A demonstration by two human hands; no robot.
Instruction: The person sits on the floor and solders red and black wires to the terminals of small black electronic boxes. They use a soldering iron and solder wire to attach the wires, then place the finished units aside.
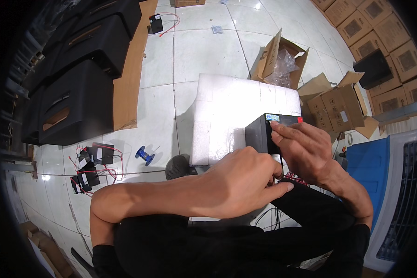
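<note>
A dark, box-shaped battery point(255, 133) stands on the white foam block point(220, 109), with a small blue-and-white label and a red spot at its far edge. My right hand point(306, 148) is over the battery, its thumb and forefinger pinched together beside the label. What they hold, if anything, is too small to make out. In front of the battery, my left hand point(245, 180) is closed, its fingers curled around a thin black wire point(281, 163). The left hand partly hides the battery's near side and the foam block's front edge.
Several black speaker-like cabinets point(76, 104) line the left on cardboard. Small black batteries with red wires point(102, 154) and a blue spool point(145, 156) lie on the tiled floor. Opened cartons point(338, 109) and a blue-and-white appliance point(366, 167) are at the right.
</note>
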